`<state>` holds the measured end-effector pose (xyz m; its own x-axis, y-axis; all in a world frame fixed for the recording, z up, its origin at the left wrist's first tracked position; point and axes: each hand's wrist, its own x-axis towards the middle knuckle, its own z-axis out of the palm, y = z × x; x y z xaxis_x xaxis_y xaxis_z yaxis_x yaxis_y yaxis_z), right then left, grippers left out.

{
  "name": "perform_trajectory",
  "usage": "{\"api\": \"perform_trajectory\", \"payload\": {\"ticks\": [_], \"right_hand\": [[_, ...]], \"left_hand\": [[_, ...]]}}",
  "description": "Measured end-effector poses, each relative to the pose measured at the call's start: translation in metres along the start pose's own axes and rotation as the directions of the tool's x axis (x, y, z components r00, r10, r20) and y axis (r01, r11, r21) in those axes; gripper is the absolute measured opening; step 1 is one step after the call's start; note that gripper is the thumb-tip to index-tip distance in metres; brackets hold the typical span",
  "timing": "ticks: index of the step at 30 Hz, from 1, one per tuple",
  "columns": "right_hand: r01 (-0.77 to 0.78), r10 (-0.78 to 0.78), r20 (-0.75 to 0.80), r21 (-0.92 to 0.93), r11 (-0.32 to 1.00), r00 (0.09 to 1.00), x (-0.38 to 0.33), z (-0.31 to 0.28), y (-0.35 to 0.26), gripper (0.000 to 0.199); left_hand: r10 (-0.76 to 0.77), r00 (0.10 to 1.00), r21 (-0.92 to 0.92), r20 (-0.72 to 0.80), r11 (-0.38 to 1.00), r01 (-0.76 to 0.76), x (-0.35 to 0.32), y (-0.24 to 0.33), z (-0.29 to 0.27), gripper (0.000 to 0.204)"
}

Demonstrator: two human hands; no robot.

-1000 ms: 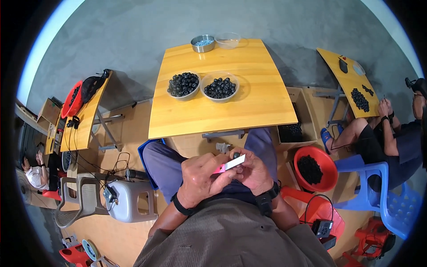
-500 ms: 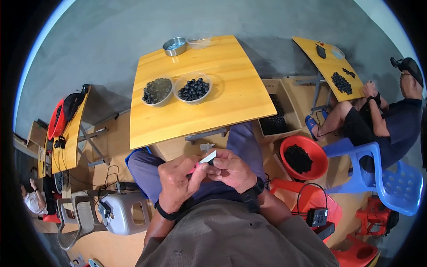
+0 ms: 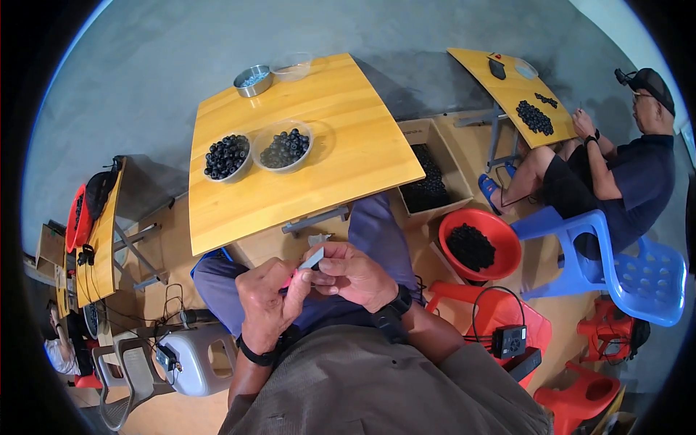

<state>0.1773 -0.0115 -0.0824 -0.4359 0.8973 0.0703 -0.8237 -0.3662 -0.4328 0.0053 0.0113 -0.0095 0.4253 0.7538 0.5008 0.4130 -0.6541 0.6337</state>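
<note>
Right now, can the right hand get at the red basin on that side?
Probably yes: the red basin sits off to the right, open-topped, and nothing visible covers it. But the right hand pinches a small black piece, so it would likely need to put that down first.

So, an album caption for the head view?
Left hand holding a flat pink-and-grey tool, right hand a small black piece, before a yellow wooden table with two filled plastic bowls.

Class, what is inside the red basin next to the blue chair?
Inside the red basin is a heap of small black pieces. The lower pieces and the bottom beneath them are covered and cannot be seen.
</note>
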Motion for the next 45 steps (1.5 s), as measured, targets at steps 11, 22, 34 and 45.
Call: {"api": "perform_trajectory", "payload": {"ticks": [11,22,34,45], "right_hand": [[0.028,-0.028,-0.004,0.047,0.998,1.0,0.002,-0.001,0.0,0.016],[0.03,-0.031,0.027,0.045,0.999,0.999,0.001,-0.008,0.002,0.023],[0.011,-0.009,0.028,-0.074,0.997,1.0,-0.003,-0.004,-0.002,0.025],[0.021,-0.021,0.002,-0.126,0.992,1.0,-0.001,-0.001,-0.003,0.022]], "left_hand": [[-0.021,1.0,0.021,0.023,1.0,0.02,0.0,0.005,-0.001,0.016],[-0.001,1.0,0.04,-0.026,0.999,0.002,0.001,0.009,0.003,0.019],[-0.022,1.0,0.003,-0.005,1.0,0.022,0.001,0.003,-0.003,0.014],[-0.114,0.993,-0.084,-0.004,0.99,0.113,-0.005,-0.009,-0.006,0.022]]}}
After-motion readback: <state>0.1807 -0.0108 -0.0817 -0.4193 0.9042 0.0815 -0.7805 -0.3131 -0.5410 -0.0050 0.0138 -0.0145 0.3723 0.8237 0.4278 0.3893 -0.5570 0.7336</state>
